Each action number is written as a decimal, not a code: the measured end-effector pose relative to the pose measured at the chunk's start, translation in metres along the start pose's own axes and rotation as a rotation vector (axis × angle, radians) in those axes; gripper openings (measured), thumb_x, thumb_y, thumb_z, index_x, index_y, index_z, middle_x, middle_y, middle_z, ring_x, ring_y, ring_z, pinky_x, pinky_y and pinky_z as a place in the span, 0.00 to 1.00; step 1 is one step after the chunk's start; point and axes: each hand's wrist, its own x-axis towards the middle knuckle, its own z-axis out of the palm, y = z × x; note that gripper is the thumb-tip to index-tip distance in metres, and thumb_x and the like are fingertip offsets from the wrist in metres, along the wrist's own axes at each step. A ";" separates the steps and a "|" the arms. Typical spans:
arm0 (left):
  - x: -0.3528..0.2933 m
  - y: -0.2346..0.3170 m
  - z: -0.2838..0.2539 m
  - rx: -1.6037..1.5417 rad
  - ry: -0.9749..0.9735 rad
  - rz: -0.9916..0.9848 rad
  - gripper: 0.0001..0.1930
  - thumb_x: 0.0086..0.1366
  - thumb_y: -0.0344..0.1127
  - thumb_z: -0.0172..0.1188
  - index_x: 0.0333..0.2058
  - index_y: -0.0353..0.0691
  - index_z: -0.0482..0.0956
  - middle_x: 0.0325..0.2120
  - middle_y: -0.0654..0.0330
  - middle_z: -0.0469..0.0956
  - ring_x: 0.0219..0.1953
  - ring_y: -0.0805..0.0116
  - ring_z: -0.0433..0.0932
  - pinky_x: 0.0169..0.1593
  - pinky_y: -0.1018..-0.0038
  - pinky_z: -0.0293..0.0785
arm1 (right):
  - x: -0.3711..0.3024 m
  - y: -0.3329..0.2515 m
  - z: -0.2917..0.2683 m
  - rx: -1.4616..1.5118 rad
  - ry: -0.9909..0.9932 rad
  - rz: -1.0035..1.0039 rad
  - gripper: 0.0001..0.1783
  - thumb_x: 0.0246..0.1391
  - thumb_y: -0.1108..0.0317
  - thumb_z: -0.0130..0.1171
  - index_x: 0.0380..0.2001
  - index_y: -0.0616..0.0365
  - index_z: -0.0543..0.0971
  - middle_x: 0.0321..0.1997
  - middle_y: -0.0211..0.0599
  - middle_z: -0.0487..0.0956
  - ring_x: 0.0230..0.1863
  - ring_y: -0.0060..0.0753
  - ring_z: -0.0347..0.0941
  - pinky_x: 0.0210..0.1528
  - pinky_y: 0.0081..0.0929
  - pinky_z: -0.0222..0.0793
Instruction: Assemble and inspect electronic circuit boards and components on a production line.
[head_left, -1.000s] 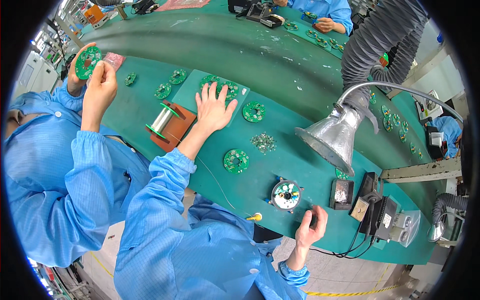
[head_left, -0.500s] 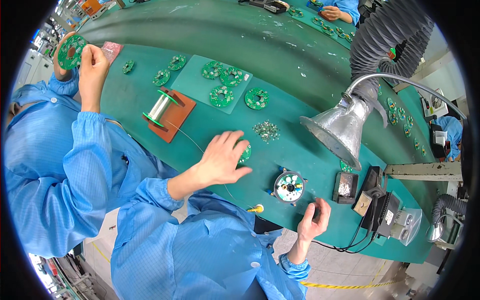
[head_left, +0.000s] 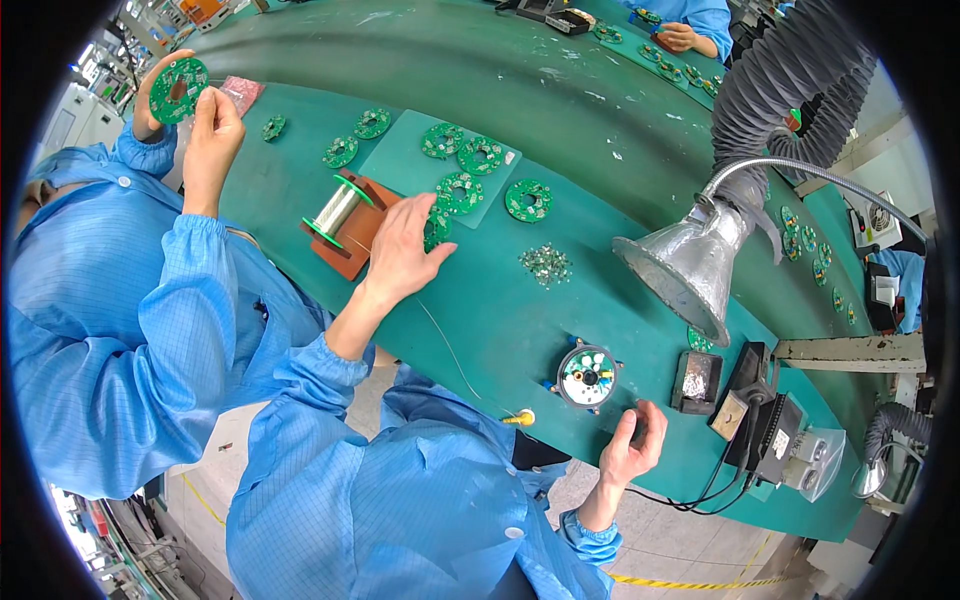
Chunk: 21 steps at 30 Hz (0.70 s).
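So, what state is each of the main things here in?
Left hand: thumb and fingers spread around a ring-shaped circuit board; grip unclear
Right hand: half-curled; anything inside unclear
Wire spool: wound with wire, seated on brown stand
Round assembly: face up, components exposed
Small silvery bits: loose, piled
Black box: open-topped
Extraction hood: tilted
Adjacent co-worker's circuit board: held up in both hands

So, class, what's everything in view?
Worktable: one, green, centre
Circuit boards: over ten, green, scattered throughout
Mat: one, pale green, under boards
Spool: one, silver-green, on brown stand
Loose parts: one pile, silvery, centre
Round assembly: one, white, lower right
Hoods: two, silver, right
Hoses: at least two, grey, right
Nearest box: one, dark, right
Devices: at least two, black, right
Co-workers: three, blue clothing, around edges
Left hand: one, bare, at circuit board
Right hand: one, bare, front edge
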 end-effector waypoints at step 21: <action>-0.072 0.203 0.012 -1.347 -0.615 0.476 0.17 0.61 0.29 0.54 0.47 0.27 0.76 0.50 0.41 0.74 0.49 0.49 0.77 0.52 0.61 0.73 | -0.003 -0.090 0.019 0.467 -0.287 -0.158 0.09 0.39 0.78 0.55 0.27 0.64 0.80 0.29 0.40 0.81 0.30 0.34 0.77 0.34 0.28 0.72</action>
